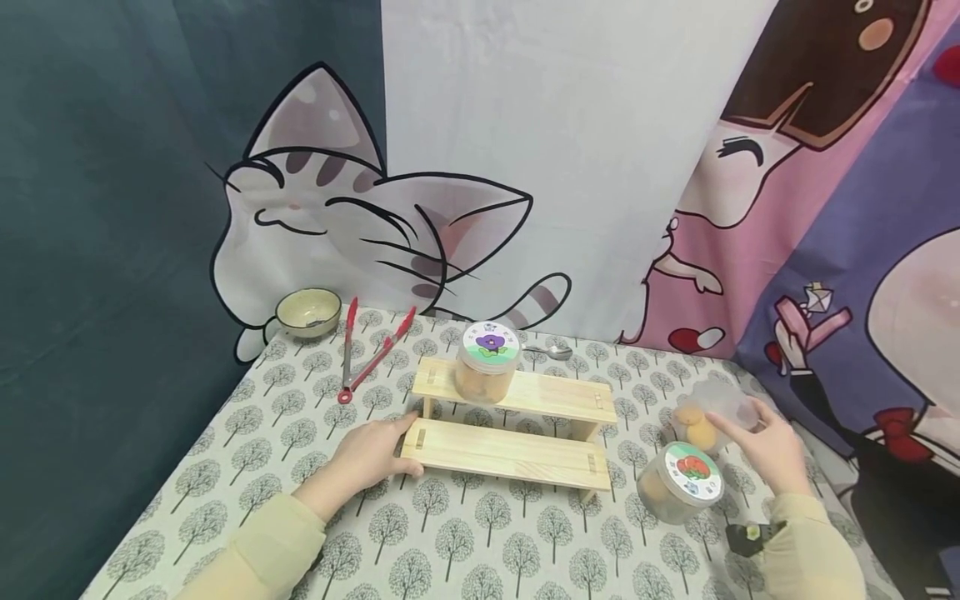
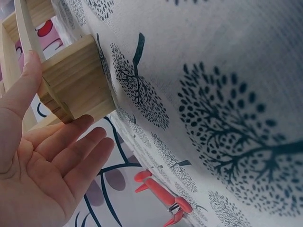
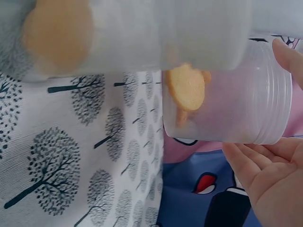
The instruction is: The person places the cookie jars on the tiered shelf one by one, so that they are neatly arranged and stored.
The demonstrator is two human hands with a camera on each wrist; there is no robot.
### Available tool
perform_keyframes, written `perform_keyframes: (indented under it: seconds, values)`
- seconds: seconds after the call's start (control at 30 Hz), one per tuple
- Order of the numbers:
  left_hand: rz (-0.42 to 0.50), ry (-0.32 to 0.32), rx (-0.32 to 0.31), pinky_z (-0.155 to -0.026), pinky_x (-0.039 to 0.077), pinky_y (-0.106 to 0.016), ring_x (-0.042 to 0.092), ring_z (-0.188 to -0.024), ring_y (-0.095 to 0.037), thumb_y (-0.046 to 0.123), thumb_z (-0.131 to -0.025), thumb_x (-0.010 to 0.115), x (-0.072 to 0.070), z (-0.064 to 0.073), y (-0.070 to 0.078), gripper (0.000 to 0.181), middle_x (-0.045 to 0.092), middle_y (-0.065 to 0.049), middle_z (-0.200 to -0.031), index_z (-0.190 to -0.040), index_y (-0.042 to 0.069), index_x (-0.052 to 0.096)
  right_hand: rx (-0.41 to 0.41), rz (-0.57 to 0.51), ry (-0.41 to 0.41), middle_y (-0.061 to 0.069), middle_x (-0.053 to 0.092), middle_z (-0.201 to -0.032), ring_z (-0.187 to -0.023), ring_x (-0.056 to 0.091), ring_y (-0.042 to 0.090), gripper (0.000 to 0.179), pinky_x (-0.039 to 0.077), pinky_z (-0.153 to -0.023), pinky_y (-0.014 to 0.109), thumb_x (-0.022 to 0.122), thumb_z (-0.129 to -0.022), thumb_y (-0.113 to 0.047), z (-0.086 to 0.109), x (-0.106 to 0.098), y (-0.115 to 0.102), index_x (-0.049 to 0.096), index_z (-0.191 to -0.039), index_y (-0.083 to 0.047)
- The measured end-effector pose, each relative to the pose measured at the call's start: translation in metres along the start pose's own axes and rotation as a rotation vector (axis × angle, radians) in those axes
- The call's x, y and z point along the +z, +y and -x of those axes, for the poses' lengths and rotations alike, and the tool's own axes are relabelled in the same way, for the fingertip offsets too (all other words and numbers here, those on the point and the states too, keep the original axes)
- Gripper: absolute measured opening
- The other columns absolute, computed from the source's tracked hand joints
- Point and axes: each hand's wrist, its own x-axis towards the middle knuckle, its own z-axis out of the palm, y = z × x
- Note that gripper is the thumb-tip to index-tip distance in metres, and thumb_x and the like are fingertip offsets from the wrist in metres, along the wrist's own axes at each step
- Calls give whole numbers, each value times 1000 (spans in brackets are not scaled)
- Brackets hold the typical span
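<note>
A clear, round plastic jar (image 3: 236,104) of orange-yellow pieces (image 3: 186,88) is standing on the white, tree-printed cloth (image 1: 465,554); the right hand (image 1: 776,450) is gripping its sides, thumb and fingers wide apart. The left hand (image 1: 372,454) is pinching the left end of a pale wooden two-step rack (image 1: 506,454).

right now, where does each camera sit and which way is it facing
Head: on the person's head, looking forward and down over the tree-print cloth and wooden rack; left hand, right hand and both sleeves show.
Left wrist: on that wrist, facing the rack's end, with red tongs beyond; the left hand shows at left.
Right wrist: on that wrist, facing a clear jar; the right hand shows at right.
Shared: head and left wrist views both show the rack and tongs.
</note>
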Motion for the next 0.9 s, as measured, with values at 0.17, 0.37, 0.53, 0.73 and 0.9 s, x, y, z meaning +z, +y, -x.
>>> perform_keyframes:
  seconds: [0.17,0.37,0.53,0.73,0.9]
  values:
    - [5,-2,-2,-86,52,-48,60,-109,-37,48,-64,81,0,0,-1,93,60,-18,-127,-139,4,47,5,-19,5,41,38,-134,-115,44,50,96,42,-84,61,63,-85,-53,1,-3,-6,18,-149,3]
    - [10,5,0,-85,53,-48,61,-108,-37,47,-64,81,0,0,0,93,61,-18,-126,-139,4,48,-25,-25,35,38,43,-131,-108,49,43,94,45,-71,43,65,-85,-50,1,-7,-13,20,-149,1]
    - [10,3,1,-85,53,-48,61,-108,-37,48,-64,81,0,0,-1,93,61,-17,-127,-139,5,47,-49,-18,64,37,46,-129,-106,52,42,91,43,-68,37,66,-85,-49,2,-10,-19,25,-148,1]
    - [3,-3,-6,-82,53,-48,61,-107,-36,48,-64,81,0,2,-1,92,61,-15,-127,-140,6,47,-48,-19,80,36,48,-129,-109,51,43,90,44,-75,45,66,-84,-51,5,-11,-29,27,-149,-2]
    - [-1,10,-1,-82,53,-48,62,-106,-36,48,-64,81,1,0,-2,93,62,-15,-126,-139,7,47,-66,-20,112,34,49,-129,-108,51,42,90,43,-78,49,68,-82,-51,7,-14,-37,29,-148,-3]
